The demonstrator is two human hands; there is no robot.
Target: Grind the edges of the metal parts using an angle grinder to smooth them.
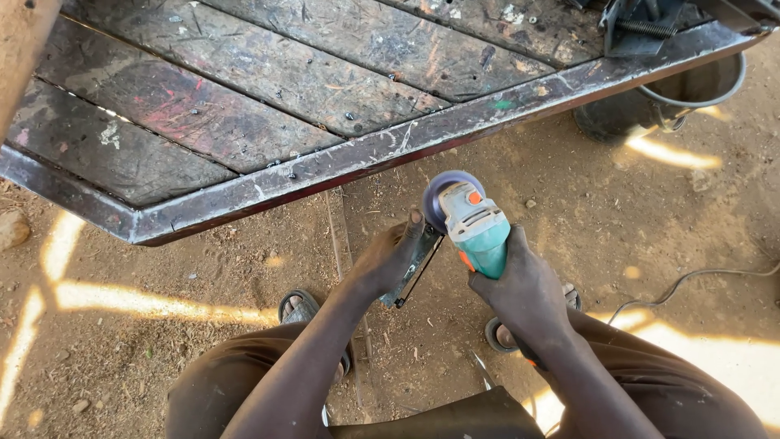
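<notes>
My right hand [524, 289] grips the body of a teal angle grinder [479, 232] with an orange button, its disc [445, 197] pointing away from me. My left hand [388, 260] holds a short dark metal piece [414, 272] upright, its top end right beside the disc. Both are held over dirt ground, just in front of the steel edge of a workbench [341, 167] with a worn wooden plank top [244, 73]. My knees and sandalled feet show below.
A dark metal bucket [691, 89] stands under the bench's right end. A vice-like metal fixture [642, 24] sits on the bench at top right. A cable [691, 280] trails over the ground at right. A stone [12, 229] lies at left.
</notes>
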